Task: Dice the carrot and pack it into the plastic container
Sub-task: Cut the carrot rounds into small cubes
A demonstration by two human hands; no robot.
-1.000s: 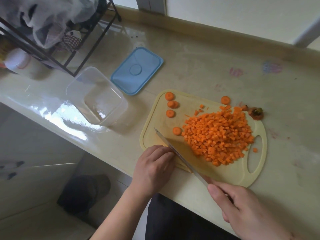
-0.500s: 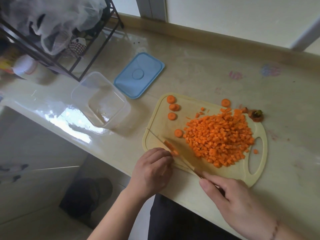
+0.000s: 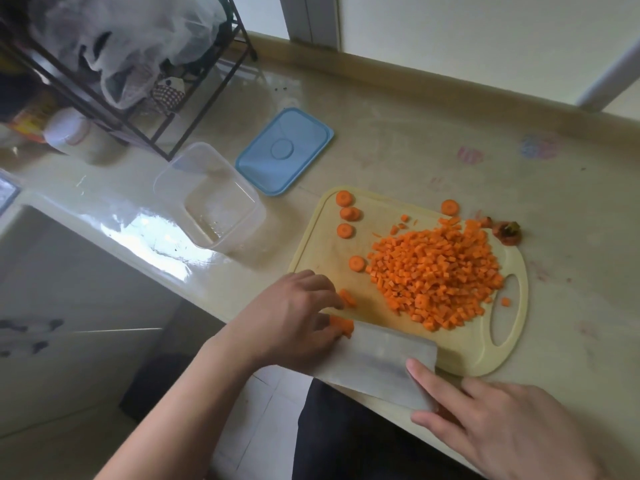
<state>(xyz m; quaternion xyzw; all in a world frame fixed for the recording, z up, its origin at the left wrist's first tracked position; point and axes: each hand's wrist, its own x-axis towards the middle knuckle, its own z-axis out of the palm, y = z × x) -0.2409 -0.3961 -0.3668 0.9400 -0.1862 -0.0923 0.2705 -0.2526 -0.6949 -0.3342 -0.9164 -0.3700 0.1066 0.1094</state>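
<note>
My knife (image 3: 381,362) had swung round since a moment earlier: then it stood on edge, slicing beside my left hand; now its broad flat side faced up, low over the near edge of the cutting board (image 3: 481,358), with the tip touching the carrot bits. My right hand (image 3: 512,441) was wrapped round the handle, the forefinger stretched along the blade. My left hand (image 3: 294,317) lay curled at the board's near left corner, fingertips pinching a small cut piece of carrot (image 3: 341,325) against the blade's end; another fragment (image 3: 347,297) sat just beyond.

The big heap of diced carrot (image 3: 436,275) filled the middle of the board. Four uncut rounds (image 3: 349,213) remained near the far left corner and one by the far edge, with the stem end (image 3: 507,232) off the far right corner. The container (image 3: 211,195) stood bare on the counter left of the board, its blue lid (image 3: 285,150) behind it.

I judged that chopping had paused here and scooping might follow, though those rounds wanted dicing first.
</note>
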